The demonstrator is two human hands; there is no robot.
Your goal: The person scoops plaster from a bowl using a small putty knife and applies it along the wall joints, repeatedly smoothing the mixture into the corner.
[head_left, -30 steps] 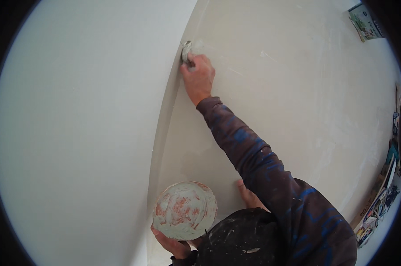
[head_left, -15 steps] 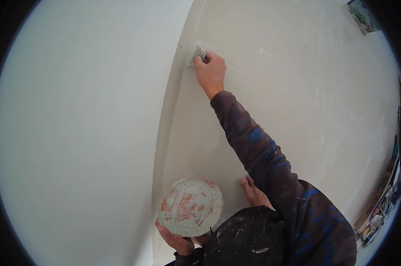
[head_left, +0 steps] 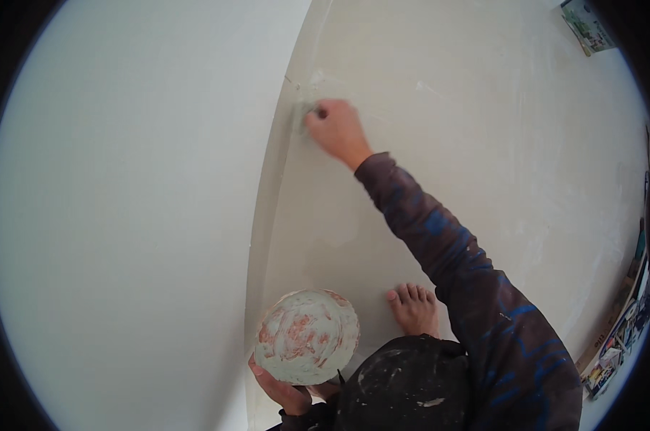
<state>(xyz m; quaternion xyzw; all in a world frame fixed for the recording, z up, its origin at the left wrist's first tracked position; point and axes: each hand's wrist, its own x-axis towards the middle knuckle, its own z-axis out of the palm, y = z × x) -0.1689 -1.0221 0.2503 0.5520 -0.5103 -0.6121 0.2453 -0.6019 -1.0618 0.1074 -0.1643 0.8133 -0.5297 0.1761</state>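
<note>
You are wearing a dark long sleeve (head_left: 468, 266) streaked with blue, paint-spattered black trousers (head_left: 404, 388) below it, feet bare.

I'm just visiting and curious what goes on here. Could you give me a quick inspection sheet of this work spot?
Surface: pale wall corner, smooth, with faint filler streaks by the upper hand.
Job's things: small flat tool pressed to the wall at the corner; round plaster-smeared board with reddish patches.
Clutter: papers and coloured items along the right edge; more at top right.
Grippers: right hand closed on the tool; left hand grips the board from beneath.
Cables: nothing seen.
Surroundings: bare foot on the pale floor; dark paint-flecked clothing.
</note>
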